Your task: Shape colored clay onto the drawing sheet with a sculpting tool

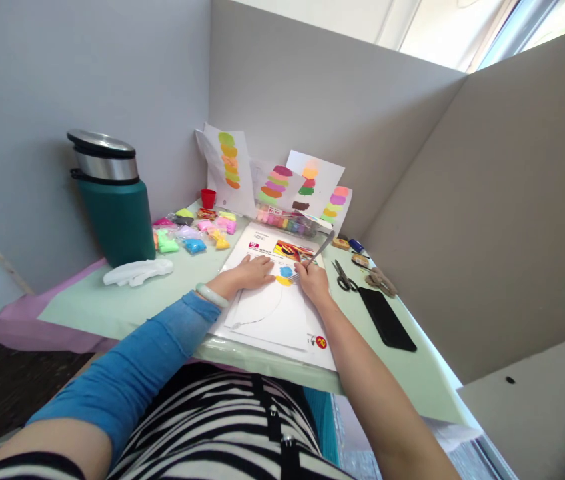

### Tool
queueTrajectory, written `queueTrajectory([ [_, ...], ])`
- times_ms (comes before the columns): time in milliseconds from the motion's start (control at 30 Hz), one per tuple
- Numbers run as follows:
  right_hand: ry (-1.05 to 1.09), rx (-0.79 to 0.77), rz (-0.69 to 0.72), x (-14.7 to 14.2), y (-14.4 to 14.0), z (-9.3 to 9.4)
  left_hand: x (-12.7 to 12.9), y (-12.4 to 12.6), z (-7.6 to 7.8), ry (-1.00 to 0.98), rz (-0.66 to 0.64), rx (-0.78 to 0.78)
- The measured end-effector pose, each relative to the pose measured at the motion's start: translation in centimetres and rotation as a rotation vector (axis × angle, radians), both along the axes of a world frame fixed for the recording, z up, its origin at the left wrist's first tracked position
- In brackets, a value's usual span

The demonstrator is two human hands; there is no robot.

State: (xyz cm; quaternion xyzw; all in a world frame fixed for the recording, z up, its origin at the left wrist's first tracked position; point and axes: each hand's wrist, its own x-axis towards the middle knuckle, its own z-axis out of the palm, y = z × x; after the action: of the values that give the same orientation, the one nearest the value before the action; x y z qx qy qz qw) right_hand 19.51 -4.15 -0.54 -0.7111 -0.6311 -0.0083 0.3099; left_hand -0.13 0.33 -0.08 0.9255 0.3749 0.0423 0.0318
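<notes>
Clay patches, yellow [283, 281] and blue [286, 271], pressed onto white paper sheet [272, 313] on pale green counter [112, 303], between both hands. Left hand [254, 271] flat on sheet, fingers spread, holding nothing. Right hand [313, 280] closed around thin metal tool [318, 252], tip at clay. Scissors [344, 277] and black phone [386, 319] just right. Farther back: clay packets [193, 230], red cup [208, 198], green flask [111, 200], finished colour sheets [277, 183] against wall.

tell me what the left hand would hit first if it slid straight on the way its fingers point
Probably the blue clay patch just past the left hand, which lies flat on the white sheet; the right hand sits right behind it. Depth is hard to judge.
</notes>
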Motion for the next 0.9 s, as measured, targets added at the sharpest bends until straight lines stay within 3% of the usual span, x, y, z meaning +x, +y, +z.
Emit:
queueTrajectory([
  [667,-0.047,-0.065,-0.107,0.13,-0.02,0.11,-0.09,0.09,0.01,0.0,-0.008,-0.009],
  [900,0.004,-0.038,-0.046,-0.2,-0.26,0.3,-0.06,-0.03,0.13,0.004,-0.003,-0.009],
])
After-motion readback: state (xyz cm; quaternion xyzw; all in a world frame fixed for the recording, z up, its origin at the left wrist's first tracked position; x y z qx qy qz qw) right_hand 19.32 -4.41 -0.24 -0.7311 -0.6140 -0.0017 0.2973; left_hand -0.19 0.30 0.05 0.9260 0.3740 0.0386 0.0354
